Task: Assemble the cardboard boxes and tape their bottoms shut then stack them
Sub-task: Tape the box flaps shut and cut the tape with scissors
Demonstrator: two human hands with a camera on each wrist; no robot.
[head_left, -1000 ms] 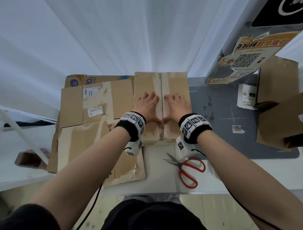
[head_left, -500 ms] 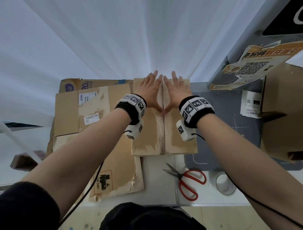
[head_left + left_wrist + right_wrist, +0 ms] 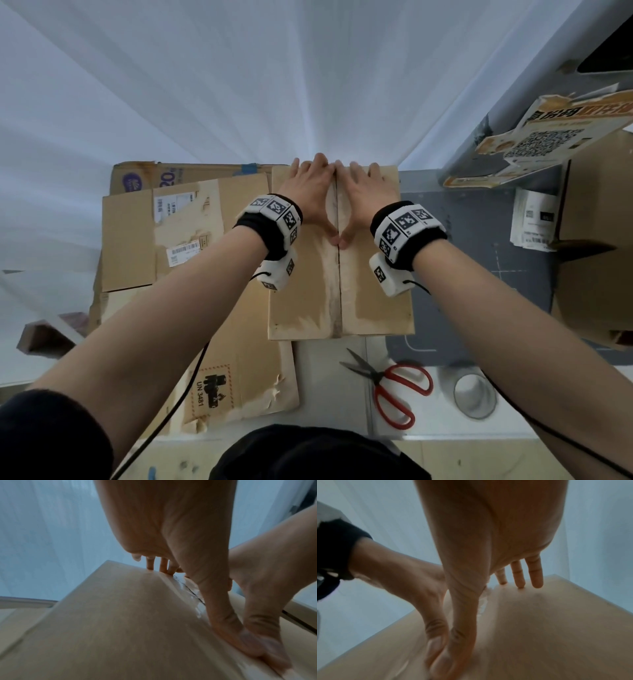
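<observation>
A brown cardboard box (image 3: 308, 301) stands on the table with its two flaps closed and clear tape along the middle seam (image 3: 338, 281). My left hand (image 3: 310, 195) lies flat on the left flap at the far end, and my right hand (image 3: 364, 197) lies flat on the right flap. The thumbs meet at the seam. In the left wrist view my left hand (image 3: 171, 561) presses the box top (image 3: 111, 622) with straight fingers. The right wrist view shows my right hand (image 3: 513, 568) pressing the box top (image 3: 539, 628) the same way.
Flattened cardboard boxes (image 3: 178, 260) are piled to the left. Red-handled scissors (image 3: 394, 387) and a roll of clear tape (image 3: 474, 394) lie near the table's front edge. Another brown box (image 3: 596, 274) stands at the right, with paper slips (image 3: 532, 219) beside it. A white curtain hangs behind.
Both hands have slid along the taped seam from the box's near half to its far end, staying flat on the flaps.
</observation>
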